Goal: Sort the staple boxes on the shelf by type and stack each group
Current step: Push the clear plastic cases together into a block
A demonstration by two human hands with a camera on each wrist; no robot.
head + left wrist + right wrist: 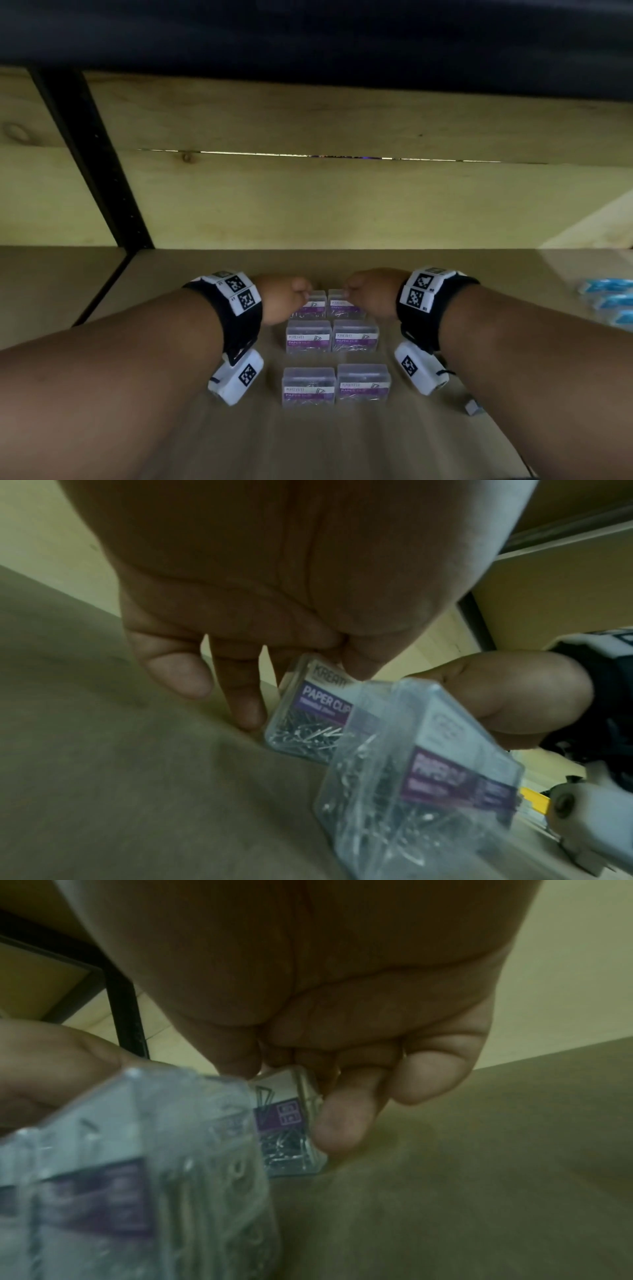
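Six clear plastic boxes with purple labels sit in two columns of three on the shelf point(342, 445). My left hand point(301, 291) pinches the far left box point(315, 305) between thumb and fingers; the left wrist view shows this box point(308, 715) low at the shelf surface. My right hand point(354, 291) pinches the far right box point(342, 306), seen again as the small box point(287, 1139) under its fingers point(339, 1123). The middle pair point(308, 337) and the near pair point(308, 387) stand untouched. Whether the gripped boxes are lifted I cannot tell.
Blue packets point(609, 298) lie at the right end of the shelf. A small grey object point(474, 407) sits near my right forearm. A black upright post point(92, 154) stands at the back left against the wooden back wall. The shelf above hangs low overhead.
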